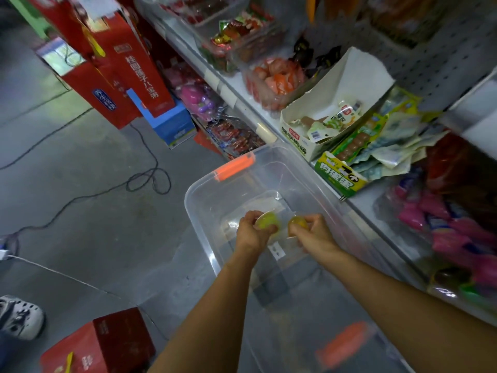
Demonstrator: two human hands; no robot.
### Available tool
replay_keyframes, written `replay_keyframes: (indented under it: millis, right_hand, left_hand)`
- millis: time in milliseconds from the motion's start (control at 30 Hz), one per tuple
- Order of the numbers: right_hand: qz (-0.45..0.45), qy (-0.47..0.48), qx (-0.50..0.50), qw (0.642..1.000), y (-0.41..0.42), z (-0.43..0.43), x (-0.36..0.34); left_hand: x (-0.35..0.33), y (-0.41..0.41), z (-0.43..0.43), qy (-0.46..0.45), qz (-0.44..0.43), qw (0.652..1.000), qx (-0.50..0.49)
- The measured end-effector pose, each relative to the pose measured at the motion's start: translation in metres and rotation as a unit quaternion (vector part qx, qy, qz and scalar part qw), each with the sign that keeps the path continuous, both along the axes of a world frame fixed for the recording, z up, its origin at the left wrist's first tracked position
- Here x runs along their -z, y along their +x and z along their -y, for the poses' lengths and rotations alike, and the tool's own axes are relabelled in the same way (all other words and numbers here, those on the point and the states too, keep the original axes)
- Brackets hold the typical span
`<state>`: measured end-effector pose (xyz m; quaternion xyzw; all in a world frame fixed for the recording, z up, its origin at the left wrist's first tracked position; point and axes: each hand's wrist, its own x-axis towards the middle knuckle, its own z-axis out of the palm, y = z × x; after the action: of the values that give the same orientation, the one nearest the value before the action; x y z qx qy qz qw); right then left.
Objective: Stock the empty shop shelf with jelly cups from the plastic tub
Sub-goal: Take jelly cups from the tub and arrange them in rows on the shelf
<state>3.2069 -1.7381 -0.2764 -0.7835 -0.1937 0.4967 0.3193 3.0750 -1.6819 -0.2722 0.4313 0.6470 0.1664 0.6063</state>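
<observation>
both arms are bare and reach forward and down. the left forearm (215, 305) rises from the bottom centre of the view, and the right forearm (390, 286) comes in from the lower right. they converge, so the two hands sit side by side, close together. the left hand (251, 234) shows its back to the camera, its fingers curled round a yellow-green jelly cup (267, 221) held at the fingertips. the right hand (314, 232) mirrors it, fingers and thumb curled on an amber jelly cup (297, 224). both wrists look roughly straight. blur hides how the single fingers lie.
</observation>
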Motion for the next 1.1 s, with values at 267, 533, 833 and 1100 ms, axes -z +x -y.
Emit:
replay_keyframes:
  millis: [267, 533, 833, 1100]
  right_hand:
    - [-0.062, 0.084, 0.050, 0.993, -0.001, 0.073, -0.115]
    - [-0.098, 0.177, 0.085, 0.976, -0.021, 0.202, -0.242]
    - [-0.018, 0.243, 0.169, 0.955, 0.009, 0.345, -0.347]
    - [0.122, 0.265, 0.222, 0.930, 0.068, 0.498, -0.418]
  left_hand:
    - [-0.109, -0.029, 0.078, -0.047, 0.147, 0.987, 0.036]
    - [-0.221, -0.037, 0.184, -0.015, 0.240, 0.965, 0.110]
    - [-0.322, 0.030, 0.300, 0.001, 0.310, 0.930, 0.197]
    - [-0.399, 0.099, 0.421, 0.077, 0.282, 0.901, 0.320]
